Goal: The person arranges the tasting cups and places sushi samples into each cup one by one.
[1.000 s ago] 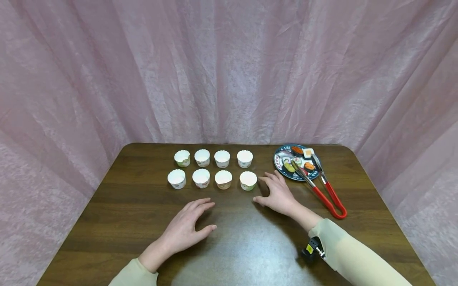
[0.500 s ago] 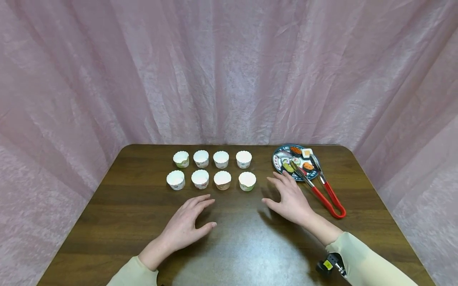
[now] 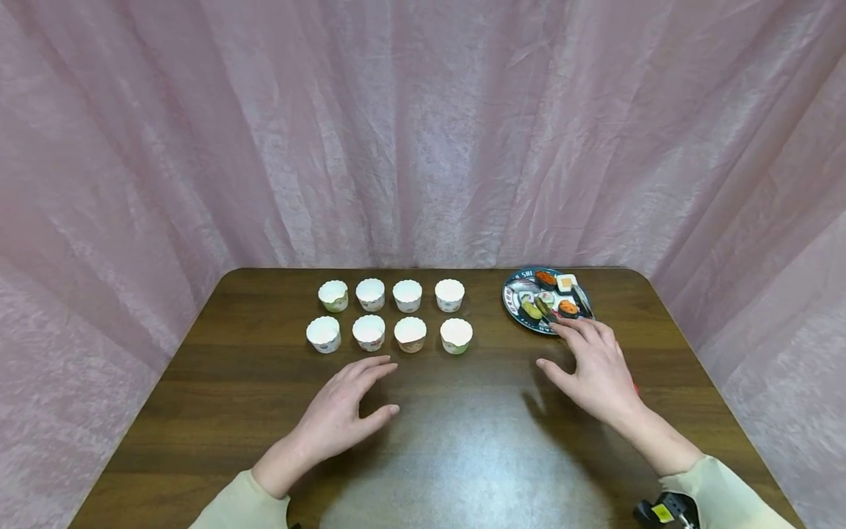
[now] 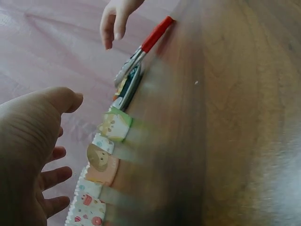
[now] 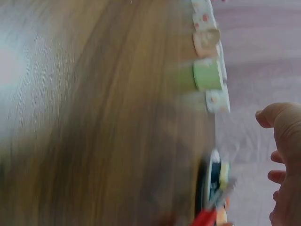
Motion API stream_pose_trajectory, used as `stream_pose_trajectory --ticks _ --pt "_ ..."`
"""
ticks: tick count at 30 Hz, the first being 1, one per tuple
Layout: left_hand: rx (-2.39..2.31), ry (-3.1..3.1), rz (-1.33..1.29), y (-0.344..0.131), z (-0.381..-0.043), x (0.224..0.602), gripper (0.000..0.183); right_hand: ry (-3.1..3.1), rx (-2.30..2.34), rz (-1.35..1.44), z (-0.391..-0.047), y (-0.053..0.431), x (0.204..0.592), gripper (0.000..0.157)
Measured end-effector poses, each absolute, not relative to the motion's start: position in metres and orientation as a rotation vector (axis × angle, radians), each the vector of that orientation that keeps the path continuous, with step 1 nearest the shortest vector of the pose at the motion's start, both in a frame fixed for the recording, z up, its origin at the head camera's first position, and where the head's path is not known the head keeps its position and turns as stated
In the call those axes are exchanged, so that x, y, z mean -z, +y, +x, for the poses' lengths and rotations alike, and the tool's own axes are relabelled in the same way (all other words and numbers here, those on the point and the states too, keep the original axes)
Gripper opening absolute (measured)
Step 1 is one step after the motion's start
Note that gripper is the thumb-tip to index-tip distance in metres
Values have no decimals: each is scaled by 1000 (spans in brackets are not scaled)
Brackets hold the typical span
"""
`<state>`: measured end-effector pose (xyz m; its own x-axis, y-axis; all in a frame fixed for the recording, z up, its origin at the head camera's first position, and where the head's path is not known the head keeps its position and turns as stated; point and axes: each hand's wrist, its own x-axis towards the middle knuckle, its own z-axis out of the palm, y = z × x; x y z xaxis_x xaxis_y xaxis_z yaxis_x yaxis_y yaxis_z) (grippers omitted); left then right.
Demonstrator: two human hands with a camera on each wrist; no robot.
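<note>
My right hand (image 3: 593, 369) hovers with spread fingers over the red-handled tongs (image 4: 157, 34), hiding most of them in the head view. The tongs' metal tips lie across a dark blue patterned plate (image 3: 515, 306). On that plate sit several sushi pieces, among them an orange-topped one (image 3: 567, 308) and a red-topped one (image 3: 546, 278). My left hand (image 3: 335, 413) is held above the table, fingers relaxed and apart, holding nothing. Just beyond it stand paper baking cups in two rows, such as a green-patterned cup (image 3: 456, 336) and an orange-brown one (image 3: 410, 334).
The brown wooden table (image 3: 436, 441) ends at a pink curtain (image 3: 423, 147) hanging behind it. A small black device (image 3: 664, 508) is strapped at the right sleeve. The cups' white insides face up.
My right hand has moved right, from beside the nearest right cup to over the tongs. The left hand has hardly moved.
</note>
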<state>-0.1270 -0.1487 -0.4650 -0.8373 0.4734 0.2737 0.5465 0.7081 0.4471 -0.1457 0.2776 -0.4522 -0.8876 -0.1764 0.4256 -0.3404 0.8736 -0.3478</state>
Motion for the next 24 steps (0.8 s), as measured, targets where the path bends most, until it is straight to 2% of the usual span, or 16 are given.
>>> stream_pose_trajectory --ticks 8,15,24 --pt "906 -2683 -776 -161 -142 434 62 -2749 -586 173 -145 317 447 76" --pt "966 -2604 -665 -182 -159 403 58 -2833 -553 100 -147 336 456 82" --pt "997 -2593 -508 -212 -197 399 58 -2911 -535 38 -148 347 467 88"
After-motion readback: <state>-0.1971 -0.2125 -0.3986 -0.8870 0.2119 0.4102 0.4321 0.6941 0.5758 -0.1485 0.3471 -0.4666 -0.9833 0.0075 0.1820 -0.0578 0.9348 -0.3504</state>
